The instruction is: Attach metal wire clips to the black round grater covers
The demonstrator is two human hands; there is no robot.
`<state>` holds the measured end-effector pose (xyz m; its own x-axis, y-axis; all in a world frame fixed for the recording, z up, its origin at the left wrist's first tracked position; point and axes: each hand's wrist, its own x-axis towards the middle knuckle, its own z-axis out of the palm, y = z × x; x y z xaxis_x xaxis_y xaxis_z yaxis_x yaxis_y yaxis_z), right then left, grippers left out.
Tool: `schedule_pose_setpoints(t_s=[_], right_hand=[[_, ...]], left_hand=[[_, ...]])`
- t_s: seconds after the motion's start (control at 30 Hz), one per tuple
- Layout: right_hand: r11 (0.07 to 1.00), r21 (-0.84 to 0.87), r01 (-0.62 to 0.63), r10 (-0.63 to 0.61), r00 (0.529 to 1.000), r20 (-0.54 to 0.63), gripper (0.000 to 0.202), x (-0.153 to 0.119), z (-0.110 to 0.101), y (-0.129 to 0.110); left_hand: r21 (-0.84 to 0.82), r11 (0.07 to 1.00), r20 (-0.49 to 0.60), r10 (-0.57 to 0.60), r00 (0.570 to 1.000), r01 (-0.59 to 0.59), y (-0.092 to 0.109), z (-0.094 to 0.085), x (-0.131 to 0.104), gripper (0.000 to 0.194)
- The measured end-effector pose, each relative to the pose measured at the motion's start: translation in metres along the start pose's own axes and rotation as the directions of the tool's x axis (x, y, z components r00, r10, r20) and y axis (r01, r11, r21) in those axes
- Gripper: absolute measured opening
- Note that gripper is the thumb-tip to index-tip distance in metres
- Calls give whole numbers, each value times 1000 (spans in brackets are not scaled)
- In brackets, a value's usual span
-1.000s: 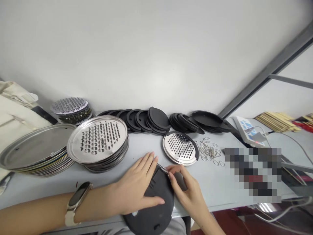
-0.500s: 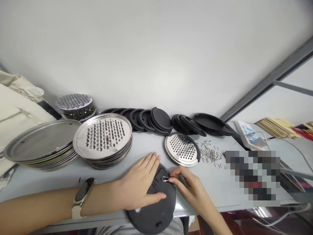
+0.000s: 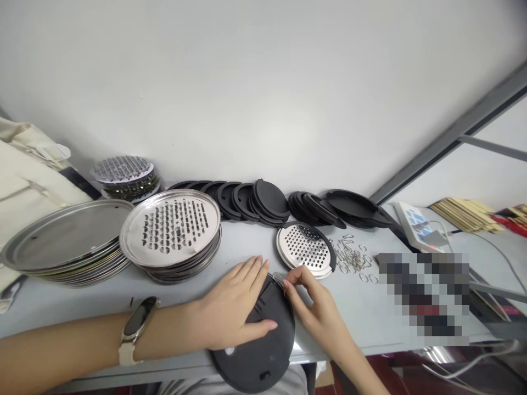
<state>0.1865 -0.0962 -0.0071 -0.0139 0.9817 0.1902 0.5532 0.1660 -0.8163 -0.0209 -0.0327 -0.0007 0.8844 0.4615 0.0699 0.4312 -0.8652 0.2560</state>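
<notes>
My left hand [image 3: 236, 304] lies flat on a round black plastic disc [image 3: 272, 334], fingers stretched out and pressing on its face. The disc sticks out over the table's front edge and has slots and a small hole. At its upper right rim, my right hand [image 3: 310, 302] pinches a small metal wire clip [image 3: 279, 277] between thumb and forefinger. Part of the clip is hidden by the fingertips, so I cannot tell whether it touches the disc. Just beyond lies a round metal grater plate [image 3: 307, 247] with a black rim on one side.
A heap of wire clips [image 3: 353, 258] lies right of the grater plate. Black discs [image 3: 269, 200] line the wall. Stacked grater plates [image 3: 135, 241], metal trays [image 3: 69, 230] and spiky discs [image 3: 123, 167] stand left. A blurred patch [image 3: 426, 299] covers the table's right side.
My right hand has moved the clip up from the face of the disc to its upper rim. My left hand stays flat on the disc.
</notes>
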Motion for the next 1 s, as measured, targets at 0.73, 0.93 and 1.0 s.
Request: schedule_pose_setpoints(t_s=[0.73,0.93,1.0], right_hand=[[987,157,-42,38,999,33,20,5,6,10],[981,175,-87,79,996,52,22,4,5,13],[981,172,-87,79,995,53,23,4,4,12]], left_hand=[[31,999,-15,10,1000,-9,1,-1,2,80],[57,998,-22,-13,1000,14,2,1,1,79],[53,998,-46,-19,999,22,2,2,1,77]])
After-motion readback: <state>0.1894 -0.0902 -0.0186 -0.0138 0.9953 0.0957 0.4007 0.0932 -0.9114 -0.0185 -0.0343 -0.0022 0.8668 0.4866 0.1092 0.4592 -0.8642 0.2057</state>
